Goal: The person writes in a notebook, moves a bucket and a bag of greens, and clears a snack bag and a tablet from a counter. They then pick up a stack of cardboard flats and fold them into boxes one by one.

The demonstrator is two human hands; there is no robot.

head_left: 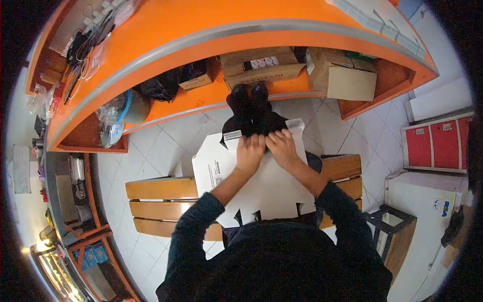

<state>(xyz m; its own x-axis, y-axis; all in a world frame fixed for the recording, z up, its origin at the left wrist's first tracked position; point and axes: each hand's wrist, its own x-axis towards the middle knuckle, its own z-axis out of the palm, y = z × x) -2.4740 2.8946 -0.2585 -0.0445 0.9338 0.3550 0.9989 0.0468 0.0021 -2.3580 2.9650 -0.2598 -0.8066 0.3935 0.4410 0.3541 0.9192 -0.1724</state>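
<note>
A flat white cardboard sheet (271, 194) with cut slots and flaps lies across my lap, with small dark print on its left side. My left hand (250, 152) has its fingers curled over the far edge of the sheet. Beside it, nearly touching, my right hand (283, 149) grips the same edge. The fingertips are partly hidden from above. Corrugated flap ends (233, 136) show to the outer side of both hands.
I sit on a slatted wooden bench (161, 209). In front stands an orange counter (201, 25), with cardboard boxes (259, 70) and a black bag (160, 85) on its lower shelf. Red drawers (432, 143) and a white cabinet (420, 191) are at right.
</note>
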